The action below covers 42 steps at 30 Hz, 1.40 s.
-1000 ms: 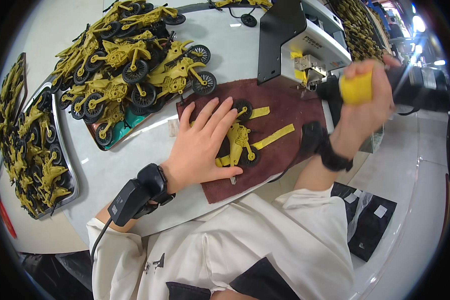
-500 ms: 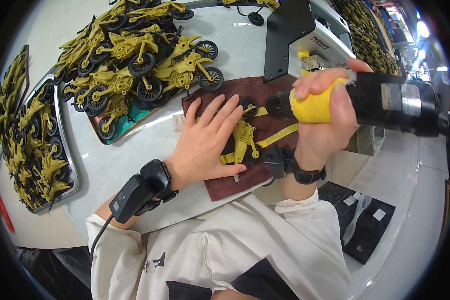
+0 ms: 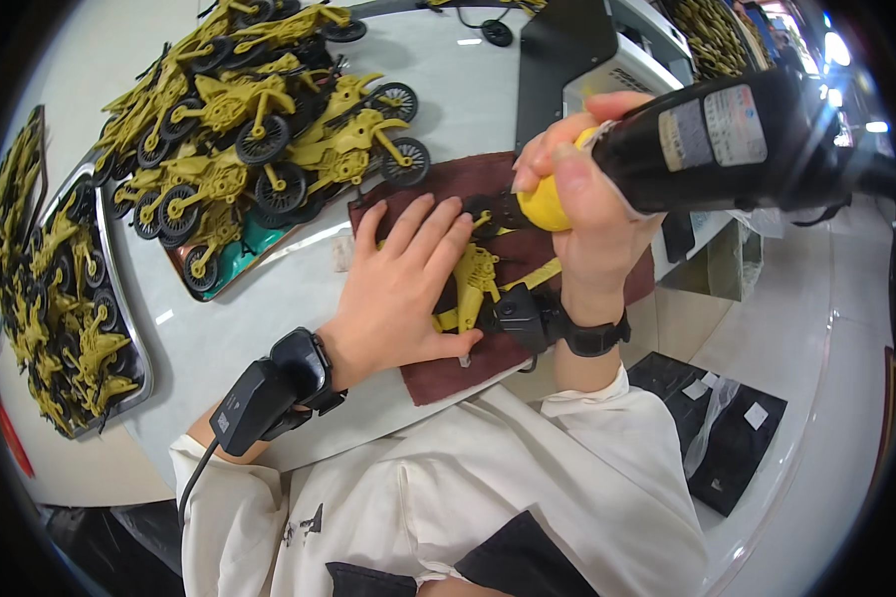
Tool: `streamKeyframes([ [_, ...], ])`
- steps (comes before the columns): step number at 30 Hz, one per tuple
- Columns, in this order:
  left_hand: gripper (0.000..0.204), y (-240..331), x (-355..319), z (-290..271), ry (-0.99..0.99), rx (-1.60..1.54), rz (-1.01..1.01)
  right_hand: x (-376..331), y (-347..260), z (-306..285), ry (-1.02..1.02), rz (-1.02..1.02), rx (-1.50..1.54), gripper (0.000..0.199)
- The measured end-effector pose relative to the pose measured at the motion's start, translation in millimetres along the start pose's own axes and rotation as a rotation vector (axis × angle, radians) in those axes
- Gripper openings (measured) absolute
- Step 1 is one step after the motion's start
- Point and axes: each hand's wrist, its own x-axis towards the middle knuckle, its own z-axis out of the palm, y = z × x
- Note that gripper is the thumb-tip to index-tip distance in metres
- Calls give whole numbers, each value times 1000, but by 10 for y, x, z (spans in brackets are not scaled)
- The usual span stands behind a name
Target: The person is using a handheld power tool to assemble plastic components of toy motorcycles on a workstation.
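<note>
My left hand [image 3: 393, 289] lies flat with fingers spread, pressing on a yellow toy motorcycle [image 3: 476, 279] with black wheels. The toy rests on a dark red cloth [image 3: 433, 378] and is partly covered by my fingers and thumb. In my closed right hand [image 3: 595, 224] is a thick black electric screwdriver [image 3: 657, 149], wrapped in yellow near its front. It slants down to the left, its dark nose at the toy's far wheel. Whether the tip touches the toy, I cannot tell. A yellow strip [image 3: 540, 274] runs across the cloth beside the toy.
Many yellow toy motorcycles [image 3: 259, 129] are heaped at the far left, partly on a green-lined tray [image 3: 231, 271]. More fill a metal tray [image 3: 141, 348] at the left. A black-and-white machine [image 3: 558, 70] stands beyond my right hand. Black packages [image 3: 707, 428] lie lower right.
My right hand has brought the screwdriver left and tilted its rear upward, so its nose now sits over the toy's far wheel. The left hand stays on the toy; the view has shifted slightly.
</note>
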Motion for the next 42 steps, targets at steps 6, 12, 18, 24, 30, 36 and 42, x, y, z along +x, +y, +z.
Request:
streamKeyframes([
  [6, 95, 45, 6, 34, 35, 5, 27, 243, -490, -661, 392, -122, 381, 37],
  [12, 95, 25, -1, 33, 44, 9, 37, 632, -110, -900, 480, -131, 148, 30],
  [18, 96, -1, -40, 26, 63, 11, 20, 356, -274, -731, 315, 59, 309, 33],
  [24, 96, -9, -30, 47, 45, -5, 33, -367, -622, -496, -139, 23, 497, 53],
  [30, 96, -14, -49, 70, 66, -8, 40, -552, -681, -427, -90, 45, 402, 57],
  [36, 96, -14, -51, 74, 70, -2, 45, -630, -599, -303, -14, 131, 444, 53],
  [42, 97, -16, -48, 75, 70, 3, 42, -653, -507, -295, -165, 18, 415, 50],
])
